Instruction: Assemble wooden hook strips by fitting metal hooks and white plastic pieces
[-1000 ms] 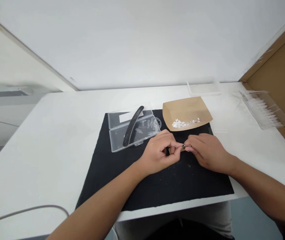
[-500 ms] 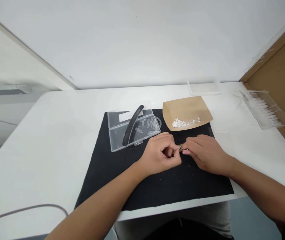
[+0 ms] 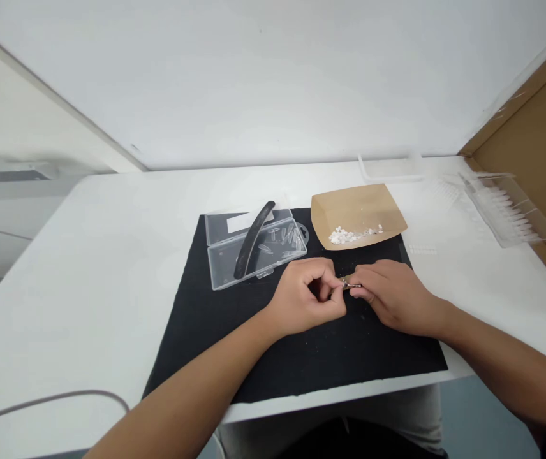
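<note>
Over the black mat [image 3: 273, 357] my two hands meet, almost touching. My right hand [image 3: 392, 296] is closed around a small shiny metal tool that looks like a nail clipper [image 3: 352, 285], its head pointing left. The thumb and forefinger of my left hand [image 3: 306, 293] pinch together right at the clipper's head; what they hold is too small and hidden to make out. Behind my left hand lies an open clear plastic case [image 3: 220, 268] with several clear nail tips [image 3: 287, 234] in it. A dark curved nail file [image 3: 254, 241] rests across the case.
A brown paper tray [image 3: 354, 207] holding small white clippings [image 3: 342, 236] stands behind my hands. At the right are a clear box of pale nail tips [image 3: 507, 210] and a cardboard panel [image 3: 536, 140]. A grey cable [image 3: 62, 396] lies at the left front of the white table [image 3: 86, 287].
The fingertips of my left hand have shifted very slightly left, and a little more of the clipper's head shows. My right hand stays nearly still.
</note>
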`<move>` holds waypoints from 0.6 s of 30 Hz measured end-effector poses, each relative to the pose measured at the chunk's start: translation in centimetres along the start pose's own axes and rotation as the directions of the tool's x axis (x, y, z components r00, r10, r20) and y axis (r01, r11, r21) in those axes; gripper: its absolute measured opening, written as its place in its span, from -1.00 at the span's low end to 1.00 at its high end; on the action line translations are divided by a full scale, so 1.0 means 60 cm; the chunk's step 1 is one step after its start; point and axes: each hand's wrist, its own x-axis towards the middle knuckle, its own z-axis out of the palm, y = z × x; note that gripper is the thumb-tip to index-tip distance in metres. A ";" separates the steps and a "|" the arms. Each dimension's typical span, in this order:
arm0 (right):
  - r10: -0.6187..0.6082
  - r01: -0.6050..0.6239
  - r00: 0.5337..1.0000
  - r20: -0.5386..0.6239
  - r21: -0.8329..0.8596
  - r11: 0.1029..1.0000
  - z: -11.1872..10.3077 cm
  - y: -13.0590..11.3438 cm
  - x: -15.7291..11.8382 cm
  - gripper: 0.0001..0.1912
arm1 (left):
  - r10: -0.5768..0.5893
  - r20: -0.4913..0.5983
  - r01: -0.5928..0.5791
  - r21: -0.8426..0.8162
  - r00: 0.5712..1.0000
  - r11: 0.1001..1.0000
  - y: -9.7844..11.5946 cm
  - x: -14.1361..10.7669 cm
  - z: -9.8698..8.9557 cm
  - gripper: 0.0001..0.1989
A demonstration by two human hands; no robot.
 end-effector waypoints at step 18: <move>0.120 -0.153 0.985 0.125 0.305 0.940 -0.007 -0.003 0.004 -0.62 | -0.133 0.035 0.137 -0.178 0.990 0.974 -0.009 -0.004 0.002 -0.83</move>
